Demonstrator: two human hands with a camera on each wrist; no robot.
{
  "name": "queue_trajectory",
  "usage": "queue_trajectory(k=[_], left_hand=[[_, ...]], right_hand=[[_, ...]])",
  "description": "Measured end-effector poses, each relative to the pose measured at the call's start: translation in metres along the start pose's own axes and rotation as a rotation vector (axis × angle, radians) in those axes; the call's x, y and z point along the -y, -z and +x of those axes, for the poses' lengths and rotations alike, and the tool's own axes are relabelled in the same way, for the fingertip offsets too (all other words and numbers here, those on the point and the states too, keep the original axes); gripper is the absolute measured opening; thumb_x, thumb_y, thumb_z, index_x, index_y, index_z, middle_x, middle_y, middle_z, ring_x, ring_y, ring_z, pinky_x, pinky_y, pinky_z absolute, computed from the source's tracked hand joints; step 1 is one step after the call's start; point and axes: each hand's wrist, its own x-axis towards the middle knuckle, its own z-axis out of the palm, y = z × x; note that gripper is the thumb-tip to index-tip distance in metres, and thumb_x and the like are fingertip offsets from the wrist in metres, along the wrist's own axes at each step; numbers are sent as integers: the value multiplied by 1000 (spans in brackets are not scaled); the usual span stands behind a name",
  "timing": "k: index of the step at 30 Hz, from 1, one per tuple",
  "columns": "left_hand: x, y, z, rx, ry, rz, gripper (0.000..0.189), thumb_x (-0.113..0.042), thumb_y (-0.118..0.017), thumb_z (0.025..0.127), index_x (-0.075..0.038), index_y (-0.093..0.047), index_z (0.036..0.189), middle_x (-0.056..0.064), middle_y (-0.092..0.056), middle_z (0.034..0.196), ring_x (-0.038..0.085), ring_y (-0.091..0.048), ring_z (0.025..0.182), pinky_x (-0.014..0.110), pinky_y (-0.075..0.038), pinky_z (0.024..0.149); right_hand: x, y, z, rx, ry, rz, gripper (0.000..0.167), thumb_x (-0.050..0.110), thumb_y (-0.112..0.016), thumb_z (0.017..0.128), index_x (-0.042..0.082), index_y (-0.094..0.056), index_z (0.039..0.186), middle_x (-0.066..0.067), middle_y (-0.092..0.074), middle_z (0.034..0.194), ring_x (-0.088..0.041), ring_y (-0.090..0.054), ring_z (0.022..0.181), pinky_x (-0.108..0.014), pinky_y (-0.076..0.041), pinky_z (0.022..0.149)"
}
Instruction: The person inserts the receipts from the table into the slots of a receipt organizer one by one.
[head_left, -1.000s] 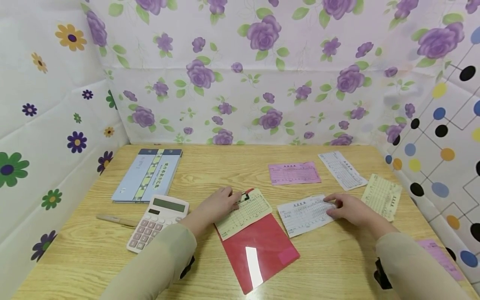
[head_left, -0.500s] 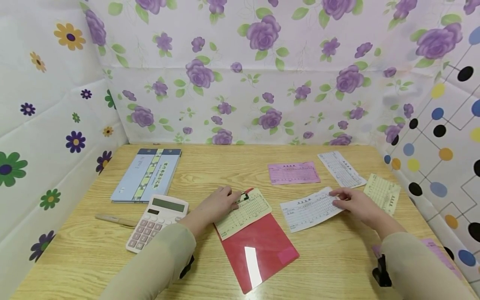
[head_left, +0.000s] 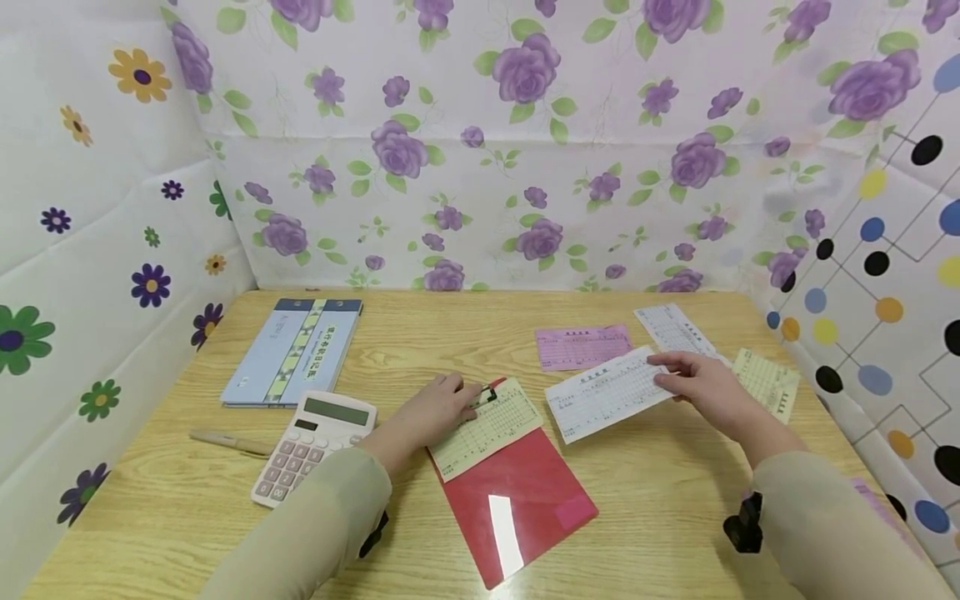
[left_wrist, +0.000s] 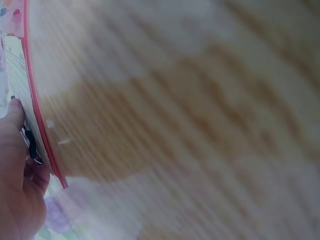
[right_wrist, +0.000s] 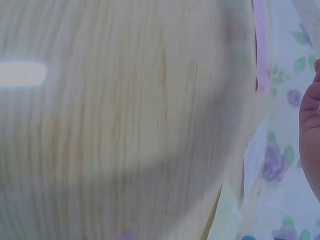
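Note:
My right hand [head_left: 708, 393] pinches the right end of a white printed slip [head_left: 603, 398], lifted and tilted above the table. In the right wrist view only part of that hand [right_wrist: 311, 132] shows at the edge. My left hand [head_left: 435, 410] is at the top of a red clipboard [head_left: 517, 521], gripping around its metal clip [head_left: 492, 394]. A yellow slip [head_left: 491, 433] lies across the board's upper part, under the clip. In the left wrist view the thumb [left_wrist: 15, 112] lies by the dark clip [left_wrist: 33, 147], with other fingers curled near the board's edge.
A pink slip [head_left: 581, 348], another white slip [head_left: 678, 327] and a yellow slip [head_left: 768, 383] lie at the back right. A second pink slip [head_left: 870, 500] is partly behind the right sleeve. At left are a calculator [head_left: 307, 446], a pen [head_left: 225, 440] and a blue account book [head_left: 296, 350].
My right hand has picked the white slip up off the table, first drawing it slightly right, then carrying it up and leftward toward the clipboard. The left hand has stayed at the clip.

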Motion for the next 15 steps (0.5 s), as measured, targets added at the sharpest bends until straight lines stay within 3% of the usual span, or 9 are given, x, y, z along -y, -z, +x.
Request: queue_trajectory(k=[7, 15], left_hand=[[0, 2, 0, 13, 13, -9, 44, -31, -53, 96, -15, -48, 137, 6, -48, 106, 21, -45, 91, 35, -43, 82], [-1, 3, 1, 39, 31, -1, 44, -33, -51, 97, -17, -46, 138, 3, -48, 108, 18, -45, 94, 33, -43, 84]], right_hand=[[12, -30, 16, 58, 40, 26, 46, 37, -61, 91, 12, -55, 129, -11, -58, 112, -24, -55, 91, -42, -49, 79], [26, -69, 31, 125, 88, 31, 39, 25, -65, 89, 9, -60, 124, -12, -53, 121, -23, -52, 89, -35, -50, 74]])
